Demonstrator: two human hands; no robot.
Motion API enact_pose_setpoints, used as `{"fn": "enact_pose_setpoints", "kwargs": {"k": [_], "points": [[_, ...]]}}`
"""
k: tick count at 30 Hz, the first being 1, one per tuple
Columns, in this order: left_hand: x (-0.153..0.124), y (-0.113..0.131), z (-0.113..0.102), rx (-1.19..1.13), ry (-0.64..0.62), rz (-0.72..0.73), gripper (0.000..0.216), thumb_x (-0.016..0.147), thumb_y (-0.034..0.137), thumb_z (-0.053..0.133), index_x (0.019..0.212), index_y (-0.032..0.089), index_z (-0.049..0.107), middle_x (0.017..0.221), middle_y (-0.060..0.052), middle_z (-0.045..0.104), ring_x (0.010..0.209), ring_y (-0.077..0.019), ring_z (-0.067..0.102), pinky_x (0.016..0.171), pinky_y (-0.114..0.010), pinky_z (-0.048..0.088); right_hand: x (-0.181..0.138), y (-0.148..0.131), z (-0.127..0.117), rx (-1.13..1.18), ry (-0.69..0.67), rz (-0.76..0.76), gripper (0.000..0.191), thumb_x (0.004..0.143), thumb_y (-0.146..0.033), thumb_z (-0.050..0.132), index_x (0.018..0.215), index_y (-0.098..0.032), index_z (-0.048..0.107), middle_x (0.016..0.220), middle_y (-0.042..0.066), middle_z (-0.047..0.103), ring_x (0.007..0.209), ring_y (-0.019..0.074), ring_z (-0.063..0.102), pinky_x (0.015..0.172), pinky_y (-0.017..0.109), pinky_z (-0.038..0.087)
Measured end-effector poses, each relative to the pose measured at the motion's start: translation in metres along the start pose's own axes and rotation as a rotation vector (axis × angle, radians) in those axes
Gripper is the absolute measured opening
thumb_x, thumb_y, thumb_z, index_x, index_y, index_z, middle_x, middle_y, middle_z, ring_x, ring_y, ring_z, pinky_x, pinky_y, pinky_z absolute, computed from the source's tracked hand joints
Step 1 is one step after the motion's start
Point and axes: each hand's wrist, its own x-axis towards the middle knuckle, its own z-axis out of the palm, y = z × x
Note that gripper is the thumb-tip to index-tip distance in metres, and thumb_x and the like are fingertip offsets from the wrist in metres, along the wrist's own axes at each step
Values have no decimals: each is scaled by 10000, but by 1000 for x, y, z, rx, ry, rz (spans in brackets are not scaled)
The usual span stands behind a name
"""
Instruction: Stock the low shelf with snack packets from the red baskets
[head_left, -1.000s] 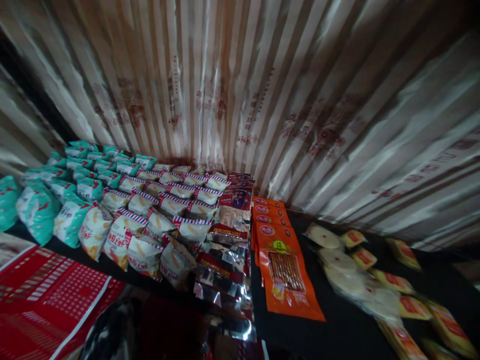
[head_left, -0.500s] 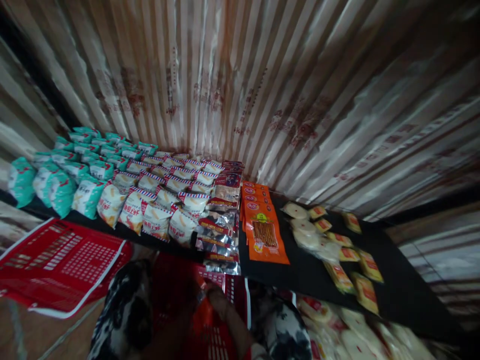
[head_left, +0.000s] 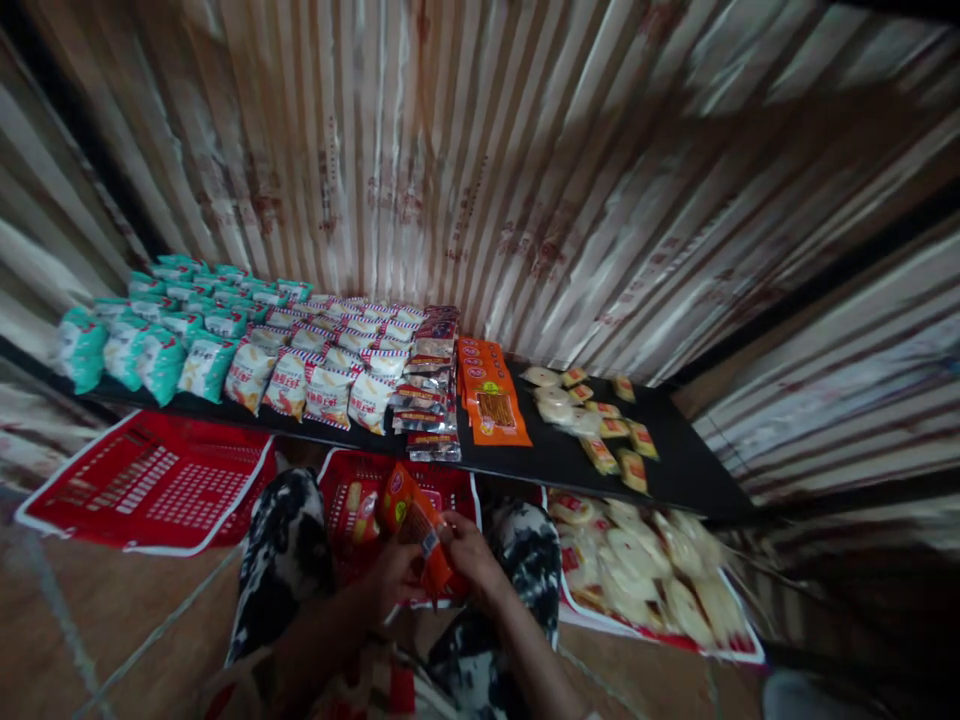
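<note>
Behind the whole scene stands a wall of corrugated metal sheet [head_left: 525, 150], pale, ribbed and stained with rust-red print. Along its foot runs a long black tabletop [head_left: 679, 470], flat and matte. Its right end is bare and its front edge is open towards the person.

On the tabletop, from left to right, lie:
- puffy teal and white snack bags [head_left: 142, 340]
- white pillow bags with red and blue striped tops [head_left: 330, 375]
- a column of shiny silver and dark red foil packs [head_left: 427, 400]
- a fanned row of flat orange pouches [head_left: 491, 405]
- pale round cakes in clear wrap beside small yellow packs [head_left: 592, 420]

The rows touch or overlap one another.

Below the front edge, on the brown tiled floor [head_left: 112, 620], lie:
- a wide red plastic mesh basket [head_left: 150, 480] to the left
- a second red mesh basket [head_left: 349, 480] between the knees of black and white patterned trousers [head_left: 285, 560]
- a red tray of pale wrapped cakes [head_left: 660, 585] to the right

Open floor shows only at the far left.

Over the middle basket the left hand [head_left: 394, 572] and the right hand [head_left: 469, 550] meet on a bundle of glossy orange snack pouches [head_left: 416, 520], which tilts up to the left. The fingers of both hands are closed on its lower end. Blur hides how each finger lies.
</note>
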Motion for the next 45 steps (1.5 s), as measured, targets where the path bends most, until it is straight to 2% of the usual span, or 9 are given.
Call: {"fn": "enact_pose_setpoints", "kwargs": {"k": [7,13,21,23,27,29,32,37,45], "points": [[-24,-1,4,58,-100,-86,185,775,314,487,768,143,558,659,-28,579,609,-170,569,653,-358,484,-68,-39,-18,-251,17,-214,305,825,-327,411,924,-169,652,807,43,672,760,176,611,686,247,432],[-53,12,18,31,-427,19,199,627,135,532,819,121,583,702,-43,618,646,-167,593,684,-321,466,-111,-64,-31,-437,1,-245,269,843,-248,396,935,-226,647,811,14,683,739,147,624,643,201,398],[-79,36,55,-58,-633,7,278,735,326,567,916,117,594,790,-64,658,663,-161,604,630,-275,453,-128,-76,-48,-522,143,-269,327,837,-225,426,1084,-275,633,1038,41,651,907,168,614,762,216,415],[-80,37,66,-51,-592,69,242,703,287,635,876,121,609,779,-59,662,680,-160,609,615,-258,453,-126,-73,-50,-516,178,-276,322,830,-223,438,1072,-285,640,1064,44,639,901,175,618,760,223,425],[-69,39,84,-63,-309,190,75,659,159,649,700,131,593,575,3,605,487,-97,528,473,-205,390,-120,-64,-55,-425,245,-291,295,821,-289,492,1075,-291,642,1024,50,644,888,196,619,752,248,453],[-61,43,90,-86,-243,216,44,663,138,625,689,128,591,558,2,605,460,-94,517,465,-207,392,-116,-59,-59,-353,264,-315,300,819,-352,514,1080,-279,643,1014,59,652,919,211,610,787,270,460],[-53,54,98,-126,-292,237,122,655,118,621,777,123,617,730,-50,683,626,-145,620,601,-240,474,-106,-49,-69,-211,331,-347,332,834,-406,493,1091,-250,635,1071,72,645,1004,219,585,878,304,445],[-41,70,111,-116,-351,192,184,649,124,619,832,116,630,820,-93,705,800,-233,662,795,-344,497,-73,-22,-90,-45,618,-282,409,834,-442,448,1117,-187,598,1131,111,612,1053,227,563,922,345,438],[-14,81,138,-53,-308,163,279,605,101,610,883,94,627,845,-111,707,838,-261,666,811,-366,503,-21,0,-129,-52,632,-118,479,797,-445,479,1161,-144,557,1056,112,646,968,229,602,846,343,465]]}}
